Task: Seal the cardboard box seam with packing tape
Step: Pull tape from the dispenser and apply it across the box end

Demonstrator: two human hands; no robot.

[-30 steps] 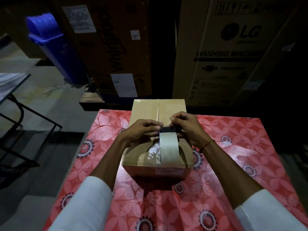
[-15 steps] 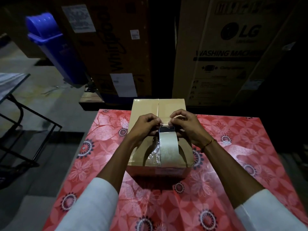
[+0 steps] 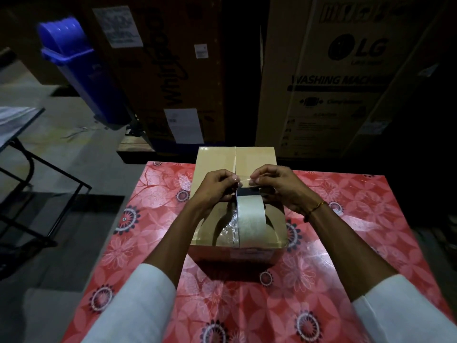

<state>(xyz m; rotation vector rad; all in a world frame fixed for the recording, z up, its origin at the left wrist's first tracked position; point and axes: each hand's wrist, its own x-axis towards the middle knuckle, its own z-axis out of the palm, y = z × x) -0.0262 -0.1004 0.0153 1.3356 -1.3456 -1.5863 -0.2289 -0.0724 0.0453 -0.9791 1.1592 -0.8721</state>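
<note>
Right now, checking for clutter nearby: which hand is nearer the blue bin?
Left. The left hand is on the bin's side of the box; the right hand is farther across.

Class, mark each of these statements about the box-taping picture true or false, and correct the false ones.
1. The brown cardboard box sits on a red floral tablecloth. True.
2. The roll of pale packing tape lies on the floor. False: it stands on top of the box.
3. Both the left hand and the right hand pinch the tape's free end. True.
4. The seam is taped along its full length. False: the far part is bare.
5. A blue plastic bin stands at the back left. True.
</note>
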